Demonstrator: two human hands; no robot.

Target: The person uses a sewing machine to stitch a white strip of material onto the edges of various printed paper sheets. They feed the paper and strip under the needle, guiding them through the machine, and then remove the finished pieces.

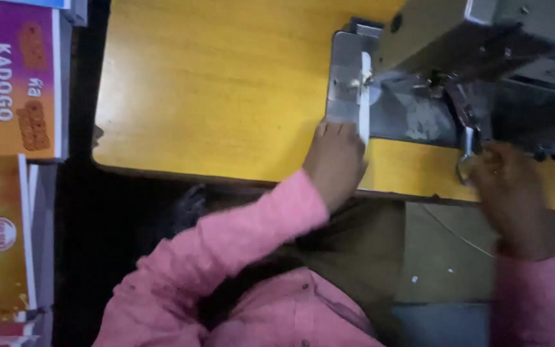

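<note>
So, scene: I'm looking down at a yellow wooden table (226, 90) with a grey sewing machine (483, 58) at the top right.
strip: narrow white strip (365, 96) lies flat on the metal machine bed (345, 77), running from the needle area toward the table's near edge.
left hand: my left hand (336, 164) is palm down, fingers together, fingertips (329, 128) pressing the near end of the strip against the bed; it's pinning, not gripping.
right hand: my right hand (512, 193) is curled near a small metal lever (467, 157) hanging under the machine head; blurred, so I can't tell if the fingers actually close on it.
handling: I'd judge the strip light, soft and floppy, likely to slide on smooth metal; best controlled by flat fingertip pressure near the needle, or pinched at its free near end.
sleeves: pink sleeve (245, 238) on both arms.
hidden: needle and presser foot are lost in shadow under the head; the strip's far end disappears there.
cut off: machine body runs out of frame at the right and top.
unclear: strip material, tape or folded fabric, I can't tell.
left side: printed cartons (14, 83) stacked beside the table.
</note>
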